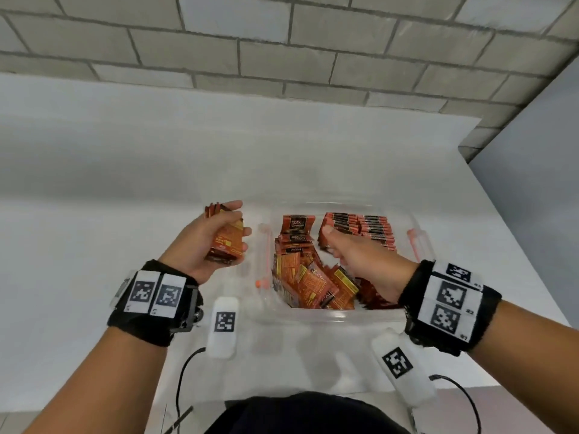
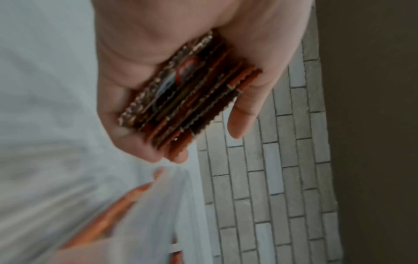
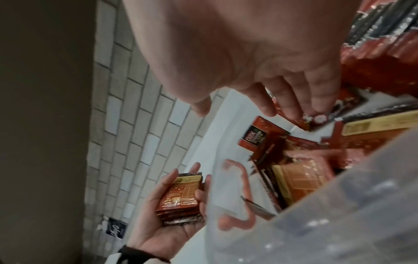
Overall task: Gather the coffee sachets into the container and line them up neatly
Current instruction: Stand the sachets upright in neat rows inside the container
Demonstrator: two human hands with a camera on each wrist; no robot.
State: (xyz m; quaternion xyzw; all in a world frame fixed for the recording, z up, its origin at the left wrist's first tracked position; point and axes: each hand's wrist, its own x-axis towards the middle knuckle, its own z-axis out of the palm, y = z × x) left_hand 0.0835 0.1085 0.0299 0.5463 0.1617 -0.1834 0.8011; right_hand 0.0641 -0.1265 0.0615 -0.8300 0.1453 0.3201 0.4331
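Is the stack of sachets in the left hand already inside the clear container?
No: in the head view the left hand holds the sachet stack above the table, outside the clear container's left wall.

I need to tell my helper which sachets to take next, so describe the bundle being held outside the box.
Start at the clear container on the white table. Just left of it, the left hand grips a squared-up stack of sachets. Unlike the others, it is outside the container.

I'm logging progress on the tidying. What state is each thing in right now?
Left hand: grips a stack of sachets outside the container.
Right hand: reaches into the container, pinching a sachet.
Container: open, lidless.
Right-side rows: lined up on edge.
Left-side pile: jumbled.
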